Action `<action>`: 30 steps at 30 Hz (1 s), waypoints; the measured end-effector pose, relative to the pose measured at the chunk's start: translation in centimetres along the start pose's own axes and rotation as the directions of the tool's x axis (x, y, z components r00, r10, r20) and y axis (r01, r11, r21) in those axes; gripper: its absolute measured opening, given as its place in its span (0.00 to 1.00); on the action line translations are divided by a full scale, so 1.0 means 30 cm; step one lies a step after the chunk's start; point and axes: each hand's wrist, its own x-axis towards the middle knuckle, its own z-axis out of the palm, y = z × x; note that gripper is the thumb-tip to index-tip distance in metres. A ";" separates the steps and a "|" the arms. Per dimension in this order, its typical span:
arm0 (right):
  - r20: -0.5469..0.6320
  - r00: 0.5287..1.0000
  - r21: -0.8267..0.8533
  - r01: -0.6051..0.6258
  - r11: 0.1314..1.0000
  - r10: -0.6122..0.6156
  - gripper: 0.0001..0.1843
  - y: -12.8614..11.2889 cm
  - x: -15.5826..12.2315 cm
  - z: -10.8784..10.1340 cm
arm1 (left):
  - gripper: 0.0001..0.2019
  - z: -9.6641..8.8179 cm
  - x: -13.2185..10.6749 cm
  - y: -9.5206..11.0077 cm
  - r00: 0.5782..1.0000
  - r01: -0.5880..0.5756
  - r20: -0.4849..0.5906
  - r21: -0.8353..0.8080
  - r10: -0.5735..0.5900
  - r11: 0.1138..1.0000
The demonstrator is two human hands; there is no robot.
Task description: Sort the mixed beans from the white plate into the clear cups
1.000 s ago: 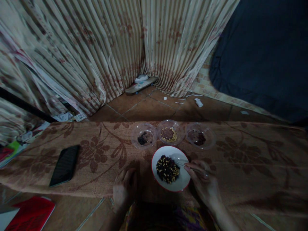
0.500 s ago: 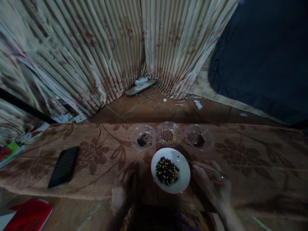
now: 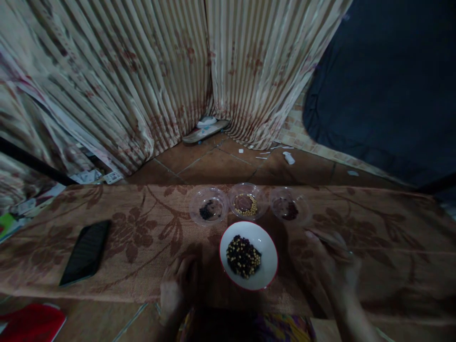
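Note:
A white plate (image 3: 265, 247) with a red rim holds a heap of mixed dark and yellow beads (image 3: 243, 256) on the brown flowered cloth. Behind it stand three clear bowls: the left bowl (image 3: 208, 207) with dark beads, the middle bowl (image 3: 245, 201) with yellow beads, the right bowl (image 3: 289, 206) with dark reddish ones. My left hand (image 3: 177, 286) rests on the cloth left of the plate, fingers curled. My right hand (image 3: 333, 261) is blurred to the right of the plate, with a thin tool, perhaps tweezers, seeming to run through its fingers.
A black phone (image 3: 85, 251) lies on the cloth at the left. A red book (image 3: 30, 323) is on the floor at the lower left. Striped curtains (image 3: 142, 80), a sandal (image 3: 205, 129) and a dark cushion (image 3: 384, 85) lie beyond the table.
My right hand has drawn away from the plate to the right, off the beads. My left hand has stayed put. The view has tilted slightly.

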 end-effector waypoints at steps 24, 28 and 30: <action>0.462 0.879 -0.019 -0.123 0.992 0.118 0.14 0.033 -0.163 0.066 | 0.08 -0.002 -0.006 0.008 1.000 0.025 0.018 -0.010 -0.025 1.000; 0.458 0.877 -0.003 -0.162 0.987 0.145 0.15 0.036 -0.167 0.067 | 0.08 -0.003 -0.003 0.007 1.000 0.016 0.020 -0.009 -0.016 1.000; 0.457 0.876 -0.003 -0.176 0.984 0.158 0.15 0.032 -0.168 0.068 | 0.08 -0.003 -0.001 0.008 1.000 0.013 0.020 -0.007 -0.013 1.000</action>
